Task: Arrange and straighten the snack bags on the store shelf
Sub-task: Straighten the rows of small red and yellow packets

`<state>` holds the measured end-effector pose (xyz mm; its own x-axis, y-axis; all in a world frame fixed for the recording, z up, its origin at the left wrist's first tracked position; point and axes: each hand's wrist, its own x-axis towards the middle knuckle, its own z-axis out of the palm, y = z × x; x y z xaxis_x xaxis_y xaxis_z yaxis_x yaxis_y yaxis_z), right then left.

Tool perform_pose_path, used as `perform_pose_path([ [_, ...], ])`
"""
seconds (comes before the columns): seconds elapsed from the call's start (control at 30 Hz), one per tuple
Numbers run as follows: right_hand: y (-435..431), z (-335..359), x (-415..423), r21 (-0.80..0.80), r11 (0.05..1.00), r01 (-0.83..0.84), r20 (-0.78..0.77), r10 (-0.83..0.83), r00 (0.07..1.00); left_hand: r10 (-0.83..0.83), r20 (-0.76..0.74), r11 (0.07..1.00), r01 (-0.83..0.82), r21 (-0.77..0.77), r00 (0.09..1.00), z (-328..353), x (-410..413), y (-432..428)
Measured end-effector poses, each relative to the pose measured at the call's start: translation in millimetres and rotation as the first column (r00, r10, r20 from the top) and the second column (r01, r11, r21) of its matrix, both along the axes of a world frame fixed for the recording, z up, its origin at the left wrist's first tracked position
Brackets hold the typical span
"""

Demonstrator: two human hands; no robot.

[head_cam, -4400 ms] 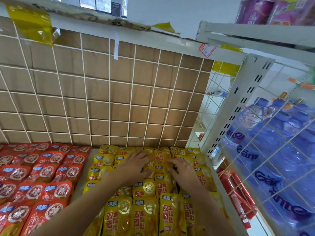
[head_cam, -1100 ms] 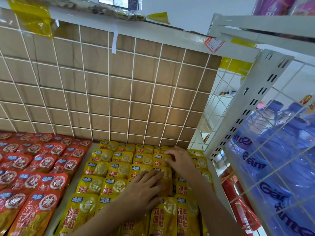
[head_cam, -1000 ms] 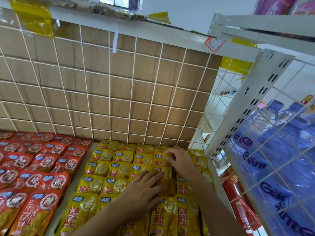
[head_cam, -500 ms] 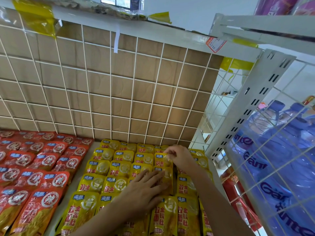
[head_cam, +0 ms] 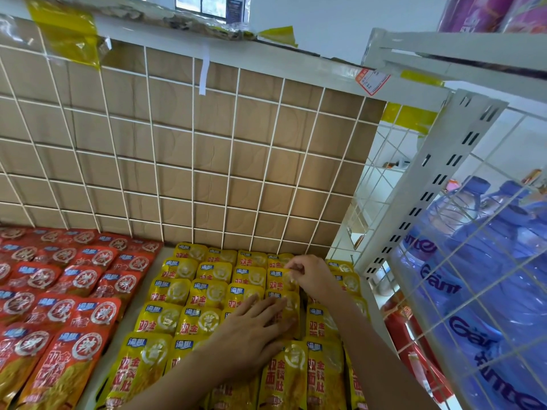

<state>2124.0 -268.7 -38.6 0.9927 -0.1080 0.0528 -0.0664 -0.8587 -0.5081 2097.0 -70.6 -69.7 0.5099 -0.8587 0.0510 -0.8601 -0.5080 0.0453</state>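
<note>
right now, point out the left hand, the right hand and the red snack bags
left hand point(head_cam: 251, 335), head view, back of the hand
right hand point(head_cam: 310, 275), head view, knuckles
red snack bags point(head_cam: 88, 315), head view, front of one bag

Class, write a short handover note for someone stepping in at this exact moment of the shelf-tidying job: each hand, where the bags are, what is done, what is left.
Left hand: flat, fingers spread, pressing down on the yellow snack bags in the middle of the block.
Right hand: pinching the top edge of one yellow bag in the back rows, near the wire grid back panel.
Red snack bags: on the left of the shelf, in overlapping rows, untouched by either hand.
Done: the left columns of yellow bags look even.
Left: settle the pinched bag, then likely straighten the right-hand yellow columns, partly hidden by the arm.
</note>
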Motion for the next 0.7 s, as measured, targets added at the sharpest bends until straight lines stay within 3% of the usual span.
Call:
perform_pose_path([
  [0.7,1.1,1.8,-3.1,-0.026,0.999,-0.019,0.021,0.02,1.0,0.069,-0.086,0.997,-0.065,0.049,0.994,0.8,-7.7,-12.8],
])
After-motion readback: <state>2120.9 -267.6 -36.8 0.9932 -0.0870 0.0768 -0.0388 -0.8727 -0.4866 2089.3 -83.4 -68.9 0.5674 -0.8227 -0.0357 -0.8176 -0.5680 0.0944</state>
